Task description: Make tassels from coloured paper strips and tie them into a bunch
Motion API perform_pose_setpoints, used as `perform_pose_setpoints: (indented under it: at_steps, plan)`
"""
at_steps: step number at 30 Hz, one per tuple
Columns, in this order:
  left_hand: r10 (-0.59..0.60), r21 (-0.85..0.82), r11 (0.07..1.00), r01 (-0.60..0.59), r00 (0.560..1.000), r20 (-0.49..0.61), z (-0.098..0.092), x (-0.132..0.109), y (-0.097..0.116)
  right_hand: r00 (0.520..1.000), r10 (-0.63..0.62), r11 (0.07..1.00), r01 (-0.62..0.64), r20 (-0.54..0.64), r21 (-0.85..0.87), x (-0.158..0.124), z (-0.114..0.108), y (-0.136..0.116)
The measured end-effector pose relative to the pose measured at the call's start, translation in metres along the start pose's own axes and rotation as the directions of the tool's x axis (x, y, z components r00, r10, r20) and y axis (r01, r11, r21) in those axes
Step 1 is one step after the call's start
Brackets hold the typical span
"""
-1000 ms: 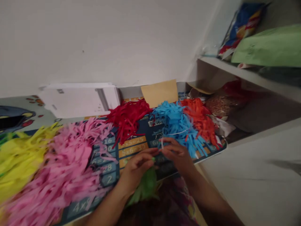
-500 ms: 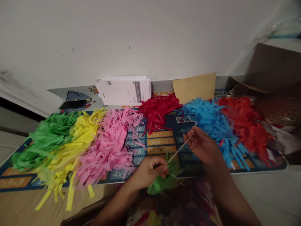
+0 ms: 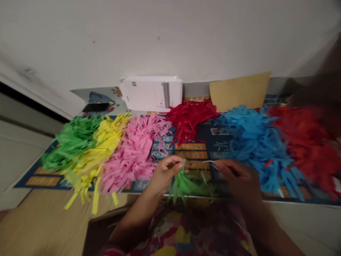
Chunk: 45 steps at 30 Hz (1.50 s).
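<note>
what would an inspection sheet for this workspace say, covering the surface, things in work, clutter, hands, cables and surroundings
Surface: printed mat with times tables; some yellow strips hang past its front edge.
Things in work: green tuft, strips fanning downward; white string, blurred.
Clutter: piles of green strips, pink strips, crimson strips, blue strips and red strips; at the back, a black flat object, white paper stack and tan sheet.
Hands: left hand pinches the tuft's top in its fingers; right hand holds the string.
Cables: nothing seen.
Surroundings: pale wall behind, marked with small specks.
</note>
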<state>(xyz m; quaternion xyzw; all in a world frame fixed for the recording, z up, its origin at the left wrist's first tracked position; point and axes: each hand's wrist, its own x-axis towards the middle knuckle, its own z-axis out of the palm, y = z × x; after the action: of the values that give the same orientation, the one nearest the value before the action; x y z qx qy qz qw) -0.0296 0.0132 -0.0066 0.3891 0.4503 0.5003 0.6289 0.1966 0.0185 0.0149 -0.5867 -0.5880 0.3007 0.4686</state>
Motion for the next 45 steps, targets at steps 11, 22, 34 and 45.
perform_pose_setpoints:
  at_steps: [11, 22, 34, 45]
  plan:
    - [-0.230, -0.379, 0.908, 0.181, 0.969, -0.088, 0.016, 0.004, 0.001, 0.956, -0.282, 0.939, 0.291, 0.077, -0.182, -0.018, 0.033, -0.009]
    - [-0.185, -0.376, 0.917, 0.136, 0.978, -0.097, 0.021, 0.004, -0.002, 0.888, -0.438, 0.867, 0.458, 0.141, -0.194, -0.016, 0.032, -0.023]
    - [-0.155, -0.299, 0.946, 0.123, 0.984, -0.085, 0.024, 0.001, -0.002, 0.881, -0.406, 0.859, 0.459, 0.244, -0.225, -0.019, 0.029, -0.011]
    - [0.507, 0.676, 0.593, -0.438, 0.855, 0.109, 0.026, -0.017, -0.015, 0.859, -0.235, 0.921, 0.347, 0.454, -0.180, -0.017, 0.037, -0.004]
